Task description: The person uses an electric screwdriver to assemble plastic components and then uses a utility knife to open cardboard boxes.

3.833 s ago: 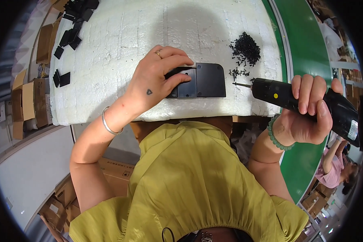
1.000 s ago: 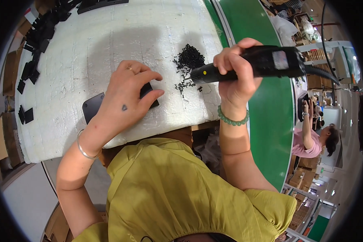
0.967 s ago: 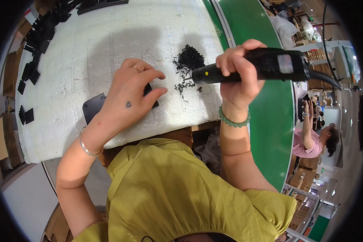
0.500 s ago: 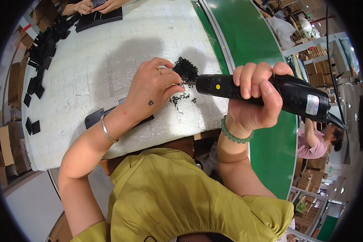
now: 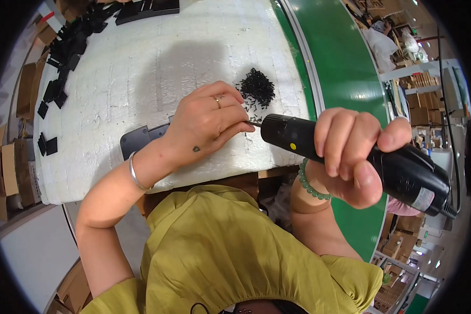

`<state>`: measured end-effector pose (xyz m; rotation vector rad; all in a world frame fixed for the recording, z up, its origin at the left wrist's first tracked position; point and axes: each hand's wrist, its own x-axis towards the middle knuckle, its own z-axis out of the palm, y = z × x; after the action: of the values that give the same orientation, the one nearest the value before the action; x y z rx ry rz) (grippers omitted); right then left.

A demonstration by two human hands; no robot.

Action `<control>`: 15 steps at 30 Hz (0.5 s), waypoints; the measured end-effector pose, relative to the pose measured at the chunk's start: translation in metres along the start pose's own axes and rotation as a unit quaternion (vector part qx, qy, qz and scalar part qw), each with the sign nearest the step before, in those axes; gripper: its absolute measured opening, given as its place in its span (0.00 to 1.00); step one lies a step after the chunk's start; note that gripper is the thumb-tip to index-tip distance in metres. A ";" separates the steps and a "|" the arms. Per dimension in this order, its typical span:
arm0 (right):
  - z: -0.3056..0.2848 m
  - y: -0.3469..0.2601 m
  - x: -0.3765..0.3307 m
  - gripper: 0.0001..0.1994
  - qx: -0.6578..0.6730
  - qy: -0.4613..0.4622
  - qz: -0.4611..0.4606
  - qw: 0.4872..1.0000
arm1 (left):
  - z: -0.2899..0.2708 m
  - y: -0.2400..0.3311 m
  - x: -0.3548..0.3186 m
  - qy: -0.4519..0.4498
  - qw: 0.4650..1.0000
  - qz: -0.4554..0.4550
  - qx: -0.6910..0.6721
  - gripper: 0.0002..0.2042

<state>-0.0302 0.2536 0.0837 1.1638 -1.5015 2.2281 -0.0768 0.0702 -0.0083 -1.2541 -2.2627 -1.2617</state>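
Note:
My right hand [image 5: 353, 157] is wrapped round a black electric screwdriver [image 5: 293, 135], held nearly level with its bit toward the left. At the bit's tip my left hand [image 5: 209, 118] has its thumb and fingers pinched together. Whatever lies between those fingertips is too small or hidden to name. Just beyond the fingertips a heap of small black screws [image 5: 257, 88] rests on the white foam-covered table, with a few strewn nearer me. Partly covered by my left wrist lies a dark grey plastic part [image 5: 136, 141].
Many black flat pieces [image 5: 68, 52] line the table's left edge. A larger black panel [image 5: 147, 11] lies at the far side. To the right runs a green conveyor belt [image 5: 345, 68] behind a metal rail. The screwdriver's cord [image 5: 447, 104] hangs at far right.
The screwdriver has tilted, its rear end dropping toward me, and both hands have shifted slightly right in view. The screw heap now shows fully. The other person's hands have left the view.

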 end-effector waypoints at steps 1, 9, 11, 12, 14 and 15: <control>0.004 0.001 0.000 0.17 0.002 -0.001 0.001 1.000 | -0.004 0.004 -0.002 0.001 1.000 -0.002 0.001 0.10; 0.044 0.051 0.001 0.17 0.039 0.015 0.065 0.997 | -0.086 -0.010 -0.056 -0.005 0.942 -0.329 0.073 0.21; 0.060 0.056 0.002 0.17 0.033 -0.005 0.094 0.995 | -0.089 -0.008 -0.074 -0.029 0.930 -0.359 0.067 0.22; 0.070 0.059 0.002 0.17 0.041 0.013 0.126 0.991 | -0.088 -0.005 -0.080 -0.067 0.925 -0.368 0.071 0.22; 0.080 0.068 0.002 0.17 0.037 0.004 0.147 0.988 | -0.082 0.000 -0.085 -0.104 0.919 -0.371 0.078 0.23; 0.083 0.071 0.003 0.17 0.030 -0.001 0.162 0.986 | -0.077 -0.002 -0.090 -0.100 0.918 -0.376 0.074 0.23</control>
<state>-0.0316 0.1494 0.0509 0.9949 -1.7445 2.4928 -0.0384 -0.0415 -0.0159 -0.4597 -3.0770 -1.1576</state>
